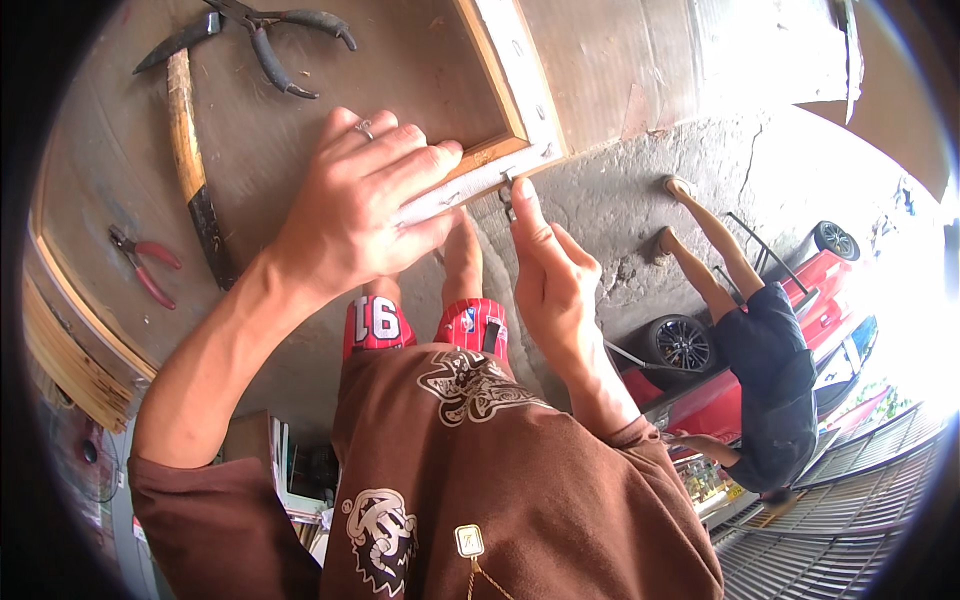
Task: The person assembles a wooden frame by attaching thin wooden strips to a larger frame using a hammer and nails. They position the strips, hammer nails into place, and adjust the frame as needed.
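My left hand (370, 190) is closed over the corner bar of the wooden frame (497, 151), at the near edge of the table (400, 60). My right hand (552, 262) pinches a small dark metal tool (507, 203) against its white-covered side; most of the tool is hidden. In my judgement, good practice calls for a firm left grip, short controlled pressure, and the left thumb kept clear of the tip.
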`<state>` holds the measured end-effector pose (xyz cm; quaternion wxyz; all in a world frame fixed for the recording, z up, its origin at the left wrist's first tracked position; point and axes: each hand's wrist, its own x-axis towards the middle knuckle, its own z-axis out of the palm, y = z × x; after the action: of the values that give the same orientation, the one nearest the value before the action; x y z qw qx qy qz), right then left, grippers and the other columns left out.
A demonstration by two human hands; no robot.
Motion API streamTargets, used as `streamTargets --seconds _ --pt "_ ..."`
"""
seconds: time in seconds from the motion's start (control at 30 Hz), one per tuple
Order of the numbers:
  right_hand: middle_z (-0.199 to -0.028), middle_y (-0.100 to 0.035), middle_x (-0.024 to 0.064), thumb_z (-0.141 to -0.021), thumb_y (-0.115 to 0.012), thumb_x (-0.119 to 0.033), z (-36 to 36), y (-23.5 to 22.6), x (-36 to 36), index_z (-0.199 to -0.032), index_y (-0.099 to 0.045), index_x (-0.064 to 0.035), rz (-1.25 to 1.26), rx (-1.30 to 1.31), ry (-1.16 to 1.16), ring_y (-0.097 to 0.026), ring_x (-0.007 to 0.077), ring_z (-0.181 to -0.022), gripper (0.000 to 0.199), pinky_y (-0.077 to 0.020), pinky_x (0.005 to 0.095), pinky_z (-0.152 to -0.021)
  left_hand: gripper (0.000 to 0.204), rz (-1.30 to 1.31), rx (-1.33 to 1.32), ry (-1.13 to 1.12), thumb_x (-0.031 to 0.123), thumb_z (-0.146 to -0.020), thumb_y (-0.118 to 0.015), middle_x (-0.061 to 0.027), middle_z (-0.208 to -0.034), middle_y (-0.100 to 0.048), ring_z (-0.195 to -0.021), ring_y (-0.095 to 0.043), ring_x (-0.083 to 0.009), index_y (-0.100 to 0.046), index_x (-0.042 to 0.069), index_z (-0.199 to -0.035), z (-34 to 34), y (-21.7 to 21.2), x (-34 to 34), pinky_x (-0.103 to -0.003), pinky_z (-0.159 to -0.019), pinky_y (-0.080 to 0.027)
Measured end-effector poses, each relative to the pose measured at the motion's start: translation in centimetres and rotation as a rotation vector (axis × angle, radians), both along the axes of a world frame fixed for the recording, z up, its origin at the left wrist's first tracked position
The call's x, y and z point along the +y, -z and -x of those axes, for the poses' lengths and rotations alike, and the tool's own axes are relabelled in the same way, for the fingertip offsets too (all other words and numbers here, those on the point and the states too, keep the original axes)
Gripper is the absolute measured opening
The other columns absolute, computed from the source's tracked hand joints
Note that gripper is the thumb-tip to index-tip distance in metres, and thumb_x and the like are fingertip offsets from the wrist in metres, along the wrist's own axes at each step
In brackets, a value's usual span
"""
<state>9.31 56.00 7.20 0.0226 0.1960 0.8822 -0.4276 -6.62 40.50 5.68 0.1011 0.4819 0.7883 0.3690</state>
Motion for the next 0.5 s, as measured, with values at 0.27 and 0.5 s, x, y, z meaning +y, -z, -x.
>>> streamTargets --seconds 0.27,0.5 --pt "-0.064 -0.050 0.0102 -0.079 -0.055 0.008 0.9 -1.7 -0.8 -0.134 -0.053 -0.0155 -0.075 -0.091 -0.022 -0.052 0.0243 -0.053 0.060 -0.0481 0.0342 -0.053 0.047 -0.008 0.009 0.000 0.018 -0.058 -0.081 -0.0065 -0.086 -0.063 -0.075 -0.056 -0.0248 -0.064 0.002 -0.099 -0.1 0.5 -0.6 -0.035 -0.075 -0.040" --pt "-0.078 -0.064 0.0160 -0.083 -0.058 0.009 -0.5 3.1 -0.8 -0.127 -0.058 -0.0051 0.030 0.230 0.005 -0.061 0.0181 -0.065 0.046 -0.0503 0.0265 -0.064 0.046 -0.028 0.017 -0.005 0.019 -0.058 -0.082 -0.0060 -0.086 -0.064 -0.073 -0.056 -0.0224 -0.064 0.003 -0.097 -0.2 0.2 -0.8 -0.035 -0.072 -0.039"
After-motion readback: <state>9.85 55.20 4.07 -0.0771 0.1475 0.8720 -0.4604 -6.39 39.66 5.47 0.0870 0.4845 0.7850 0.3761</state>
